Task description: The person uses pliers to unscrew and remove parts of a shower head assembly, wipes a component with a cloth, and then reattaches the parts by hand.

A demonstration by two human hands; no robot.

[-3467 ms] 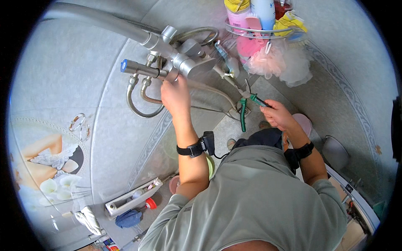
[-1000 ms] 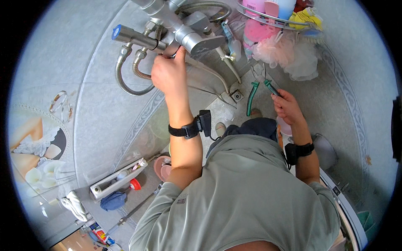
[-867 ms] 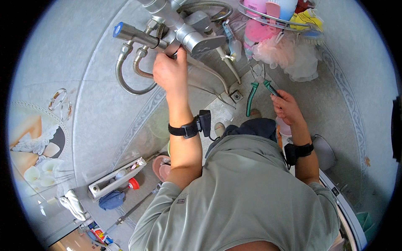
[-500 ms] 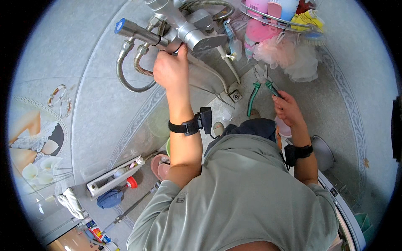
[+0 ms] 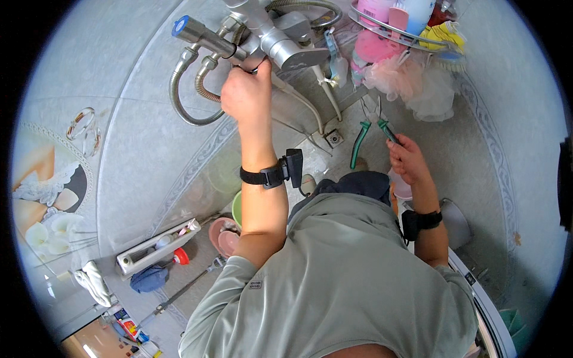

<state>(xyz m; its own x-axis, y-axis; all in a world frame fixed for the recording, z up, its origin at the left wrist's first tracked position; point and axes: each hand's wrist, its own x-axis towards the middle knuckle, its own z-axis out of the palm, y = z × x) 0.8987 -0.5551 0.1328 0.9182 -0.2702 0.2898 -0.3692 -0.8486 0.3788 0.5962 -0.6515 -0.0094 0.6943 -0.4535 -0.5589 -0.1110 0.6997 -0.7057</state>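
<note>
The right hand (image 5: 407, 160) has its fingers wrapped around one green handle of the pliers (image 5: 384, 126), with the other handle swung well away from the palm and the jaws spread apart, pointing away from the body with nothing between them. The pliers are held out in front of the person, to the right of the floor drain (image 5: 334, 138) as seen from above. The left hand (image 5: 246, 92) is raised to the metal valve (image 5: 206, 36), fingers curled in at its underside and thumb reaching up beside a silver fitting with a flat round end (image 5: 303, 58); the fingertips are hidden, so I cannot tell what they have hold of. The valve carries a blue end cap (image 5: 180, 25), and a braided hose (image 5: 175, 95) loops down from it. Each forearm wears a black strap, the left one (image 5: 262, 178) and the right one (image 5: 427, 220) both below a grey-green shirt's sleeves. Ahead to the right, a wire corner shelf (image 5: 394, 34) holds bottles, with a peach bath puff (image 5: 391, 77) and a white one (image 5: 434, 98) hanging beneath. Lower left lie a pink basin (image 5: 218, 234), a white caddy (image 5: 134, 262) and a blue cloth (image 5: 149, 278).
</note>
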